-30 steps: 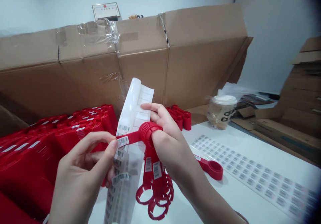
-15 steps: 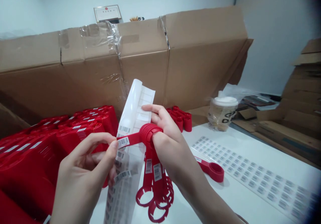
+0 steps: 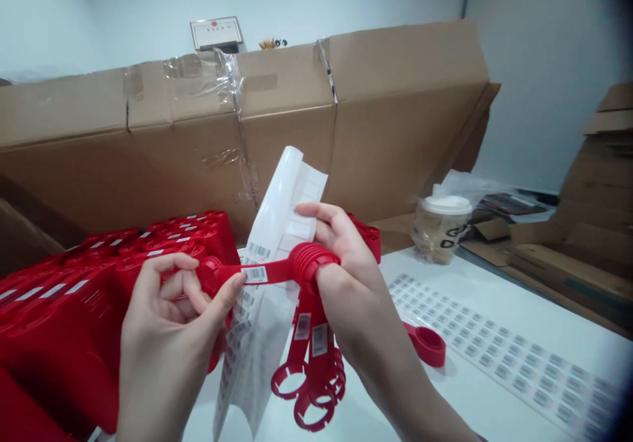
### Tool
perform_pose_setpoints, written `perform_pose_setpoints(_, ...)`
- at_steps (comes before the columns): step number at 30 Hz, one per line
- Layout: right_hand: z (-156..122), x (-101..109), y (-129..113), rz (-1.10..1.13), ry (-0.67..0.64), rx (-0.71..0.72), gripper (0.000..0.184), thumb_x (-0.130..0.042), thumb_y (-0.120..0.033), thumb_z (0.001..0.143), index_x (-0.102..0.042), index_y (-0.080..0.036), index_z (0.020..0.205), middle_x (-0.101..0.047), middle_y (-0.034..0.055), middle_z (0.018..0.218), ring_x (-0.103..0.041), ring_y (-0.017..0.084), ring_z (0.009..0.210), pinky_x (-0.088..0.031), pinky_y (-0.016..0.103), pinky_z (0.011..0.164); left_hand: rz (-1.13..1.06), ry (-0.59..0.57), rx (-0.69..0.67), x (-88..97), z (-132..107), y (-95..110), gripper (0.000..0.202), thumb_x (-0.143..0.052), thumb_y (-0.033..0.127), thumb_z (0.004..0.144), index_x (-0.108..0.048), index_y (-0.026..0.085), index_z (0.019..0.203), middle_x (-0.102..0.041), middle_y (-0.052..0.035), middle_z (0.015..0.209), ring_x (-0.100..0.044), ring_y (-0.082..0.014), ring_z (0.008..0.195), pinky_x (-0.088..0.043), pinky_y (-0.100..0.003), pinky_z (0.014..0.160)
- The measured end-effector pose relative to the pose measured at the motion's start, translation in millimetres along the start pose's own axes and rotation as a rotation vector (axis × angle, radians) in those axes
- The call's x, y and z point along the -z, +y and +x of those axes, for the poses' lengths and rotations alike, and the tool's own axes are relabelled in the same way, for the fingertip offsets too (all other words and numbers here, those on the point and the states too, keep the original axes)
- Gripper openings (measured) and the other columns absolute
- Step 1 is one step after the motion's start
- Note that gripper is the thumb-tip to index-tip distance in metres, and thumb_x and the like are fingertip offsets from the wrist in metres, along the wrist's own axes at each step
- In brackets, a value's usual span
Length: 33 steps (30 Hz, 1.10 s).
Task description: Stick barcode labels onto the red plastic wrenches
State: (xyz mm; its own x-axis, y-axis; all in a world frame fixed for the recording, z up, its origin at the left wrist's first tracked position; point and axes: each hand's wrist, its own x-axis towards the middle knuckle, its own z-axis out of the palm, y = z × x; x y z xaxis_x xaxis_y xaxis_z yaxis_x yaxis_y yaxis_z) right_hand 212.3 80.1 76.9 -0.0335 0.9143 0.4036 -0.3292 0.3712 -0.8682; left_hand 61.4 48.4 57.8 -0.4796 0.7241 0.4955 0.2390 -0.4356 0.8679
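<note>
My left hand (image 3: 168, 330) pinches the far end of a red plastic strap tag (image 3: 267, 272) between thumb and fingers, just beside a barcode label (image 3: 254, 274) on the strap. My right hand (image 3: 346, 264) grips the tag's ribbed collar (image 3: 316, 262) and presses a long white label strip (image 3: 287, 204) with its fingers. The strip hangs down behind the tag, printed with barcodes. Several more red ring-ended tags (image 3: 314, 382) dangle below my right hand, their upper parts hidden by my wrist.
A large heap of red tags (image 3: 64, 297) fills the left. Folded cardboard (image 3: 297, 138) stands behind. On the white table (image 3: 395, 396) lie a barcode sheet (image 3: 509, 363) and a single red tag (image 3: 428, 346). A lidded plastic cup (image 3: 440, 229) stands back right, beside flattened cardboard (image 3: 558, 257).
My left hand has slid left along the strap, uncovering its barcode label and the ring end. The strap now lies flatter, and the white strip leans further right.
</note>
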Motion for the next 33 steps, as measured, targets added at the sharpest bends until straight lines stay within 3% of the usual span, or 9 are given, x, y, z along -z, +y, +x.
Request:
perform_pose_setpoints(5,2,-1,-2,-0.025,0.080,0.075,0.040,-0.052,-0.011,0.084,-0.052,-0.032,0.118,-0.069,0.0012,0.106,-0.060,0.016,0.064,-0.051,0.030,0.055,0.117,0.141,-0.102,-4.3,-4,4,0.060,-0.083,0.051,0.074,-0.039,0.032,0.111,-0.049,0.0000,0.110,-0.062,-0.0125,0.074,-0.056,-0.019,0.053)
perform_pose_setpoints(7,-1,-4,0,-0.040,0.076,0.096,0.040,-0.051,-0.011,0.084,-0.052,-0.032,0.119,-0.068,0.0014,0.103,-0.061,0.017,0.068,-0.052,0.031,0.058,0.230,0.155,-0.186,-6.0,-6,3,0.072,-0.083,0.055,0.072,-0.032,0.032,0.117,-0.042,-0.0063,0.130,-0.064,-0.0209,0.099,-0.062,-0.028,0.070)
perform_pose_setpoints(10,-7,-10,5,-0.102,0.053,0.137,0.041,-0.049,-0.009,0.085,-0.052,-0.032,0.120,-0.066,0.0011,0.099,-0.061,0.017,0.072,-0.052,0.032,0.064,0.342,0.152,-0.283,-8.3,-7,-4,0.082,-0.085,0.055,0.069,-0.028,0.029,0.121,-0.033,-0.0121,0.142,-0.052,-0.0301,0.125,-0.055,-0.044,0.098)
perform_pose_setpoints(13,-12,-16,10,-0.102,-0.003,0.179,0.044,-0.048,-0.007,0.084,-0.050,-0.030,0.121,-0.066,0.0024,0.101,-0.062,0.017,0.077,-0.052,0.033,0.071,0.219,0.067,-0.179,-8.2,-4,-9,0.084,-0.088,0.052,0.066,-0.029,0.031,0.123,-0.040,-0.0110,0.140,-0.057,-0.0312,0.121,-0.055,-0.048,0.097)
perform_pose_setpoints(18,-8,-16,10,-0.081,0.018,0.194,0.036,-0.048,-0.009,0.087,-0.051,-0.029,0.117,-0.067,0.0025,0.103,-0.060,0.015,0.072,-0.049,0.031,0.066,-0.124,-0.152,0.085,1.0,6,-7,0.068,-0.084,0.047,0.075,-0.038,0.031,0.121,-0.057,-0.0049,0.125,-0.069,-0.0210,0.101,-0.059,-0.034,0.085)
perform_pose_setpoints(22,-5,-12,8,-0.098,0.053,0.192,0.038,-0.047,-0.009,0.086,-0.051,-0.030,0.118,-0.067,0.0003,0.098,-0.054,0.012,0.062,-0.043,0.028,0.056,-0.098,-0.154,0.109,8.0,14,-6,0.058,-0.085,0.052,0.072,-0.048,0.024,0.108,-0.064,-0.0021,0.099,-0.065,-0.0182,0.088,-0.056,-0.027,0.073)
perform_pose_setpoints(26,-7,-11,8,-0.130,0.074,0.208,0.038,-0.047,-0.010,0.086,-0.052,-0.030,0.117,-0.067,0.0012,0.102,-0.056,0.013,0.067,-0.043,0.028,0.058,0.085,-0.114,0.050,5.4,13,-6,0.057,-0.082,0.059,0.073,-0.050,0.025,0.107,-0.065,-0.0021,0.100,-0.064,-0.0195,0.090,-0.054,-0.031,0.080)
perform_pose_setpoints(28,-6,-10,7,-0.128,0.062,0.195,0.038,-0.047,-0.010,0.087,-0.052,-0.031,0.118,-0.067,0.0009,0.103,-0.057,0.013,0.068,-0.045,0.028,0.059,0.055,-0.129,0.061,4.2,10,-6,0.051,-0.079,0.059,0.077,-0.052,0.025,0.104,-0.065,-0.0006,0.094,-0.065,-0.0186,0.084,-0.055,-0.031,0.077)
perform_pose_setpoints(33,3,-2,2,-0.061,0.035,0.111,0.032,-0.048,-0.015,0.092,-0.050,-0.032,0.120,-0.067,0.0002,0.104,-0.060,0.014,0.070,-0.050,0.029,0.063,-0.178,-0.119,0.342,19.4,11,-9,0.044,-0.063,0.067,0.086,-0.069,0.028,0.105,-0.070,-0.0035,0.101,-0.067,-0.0220,0.110,-0.061,-0.026,0.080)
